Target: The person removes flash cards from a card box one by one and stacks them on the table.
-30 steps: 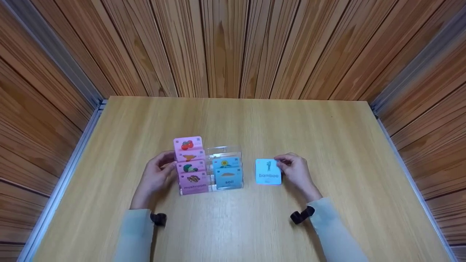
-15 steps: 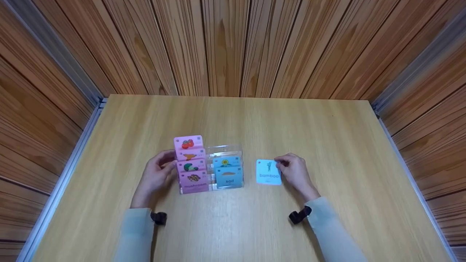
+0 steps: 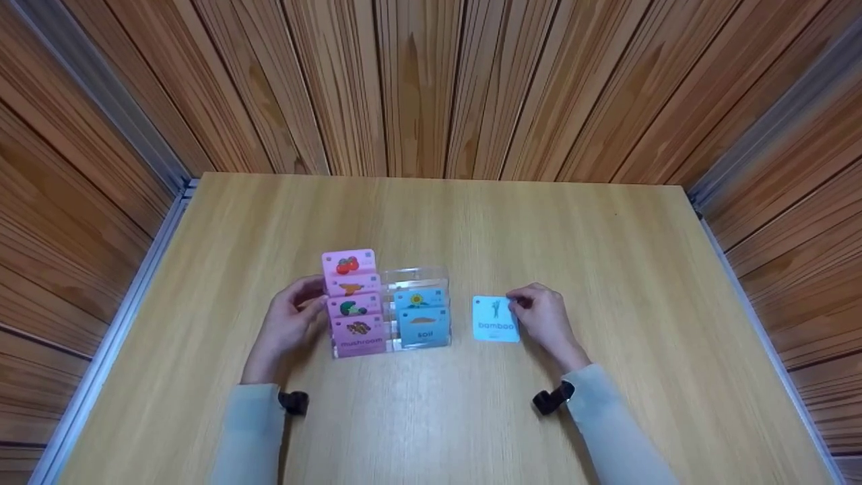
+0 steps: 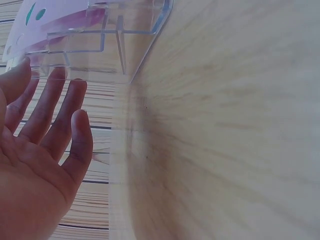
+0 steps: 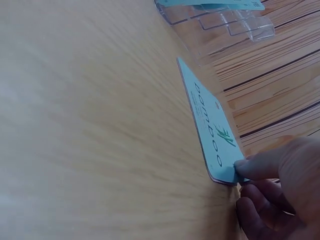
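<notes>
A clear tiered card stand (image 3: 414, 274) sits on the table. Its left column bears several pink picture cards, with the mushroom card (image 3: 359, 335) frontmost. The right column bears a blue sunflower card (image 3: 418, 299) behind a blue soil card (image 3: 423, 327). My left hand (image 3: 289, 325) holds the stand's left side by its edge; the cards partly hide its fingertips. To the right of the stand, my right hand (image 3: 547, 322) pinches the right edge of a light blue bamboo card (image 3: 495, 318). In the right wrist view, the bamboo card (image 5: 207, 125) tilts, thumb on its picture side.
The wooden table (image 3: 417, 431) reaches to a brown plank wall (image 3: 431, 87) at the back. Metal frame rails (image 3: 121, 330) run along its sides. A dark wrist camera (image 3: 293, 403) sits at the left cuff, another wrist camera (image 3: 553, 397) at the right.
The head view has shifted very slightly. My left hand stays at the stand, and my right hand still pinches the bamboo card in nearly the same place.
</notes>
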The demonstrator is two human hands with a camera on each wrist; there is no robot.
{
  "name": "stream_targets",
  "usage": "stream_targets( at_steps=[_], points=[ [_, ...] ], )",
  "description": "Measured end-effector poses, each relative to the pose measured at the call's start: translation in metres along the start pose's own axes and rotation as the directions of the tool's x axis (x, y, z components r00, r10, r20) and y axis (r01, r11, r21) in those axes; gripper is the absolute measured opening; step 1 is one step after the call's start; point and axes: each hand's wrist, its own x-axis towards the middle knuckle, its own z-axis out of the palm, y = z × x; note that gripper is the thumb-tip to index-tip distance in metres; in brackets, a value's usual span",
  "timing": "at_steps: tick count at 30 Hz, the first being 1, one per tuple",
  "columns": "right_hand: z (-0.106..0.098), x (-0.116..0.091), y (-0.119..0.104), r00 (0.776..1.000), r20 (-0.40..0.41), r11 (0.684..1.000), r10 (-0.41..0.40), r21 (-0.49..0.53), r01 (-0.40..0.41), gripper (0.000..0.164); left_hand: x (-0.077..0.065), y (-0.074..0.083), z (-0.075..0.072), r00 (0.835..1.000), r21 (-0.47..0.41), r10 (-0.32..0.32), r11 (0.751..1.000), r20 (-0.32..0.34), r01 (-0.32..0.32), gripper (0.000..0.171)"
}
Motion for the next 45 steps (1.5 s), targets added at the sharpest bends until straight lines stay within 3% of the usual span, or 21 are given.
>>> stream_targets(
  at_steps=[11, 25, 45],
  points=[
    [0.002, 0.0, 0.002, 0.999, -0.04, 1.0, -0.018, -0.017, 0.017, 0.015, 0.0, -0.002, 0.0, 0.999, 0.005, 0.039, 0.999, -0.004, -0.039, 0.037],
    [-0.001, 0.001, 0.003, 0.999, -0.038, 0.997, 0.021, 0.081, -0.018, 0.023, -0.001, -0.001, 0.001, 1.0, 0.018, 0.005, 1.0, -0.012, -0.004, 0.037],
    [-0.006, 0.002, -0.043, 0.996, -0.038, 0.977, -0.082, 0.197, 0.088, 0.027, -0.001, 0.001, 0.002, 1.0, 0.016, -0.017, 1.0, -0.017, 0.017, 0.037]
  ],
)
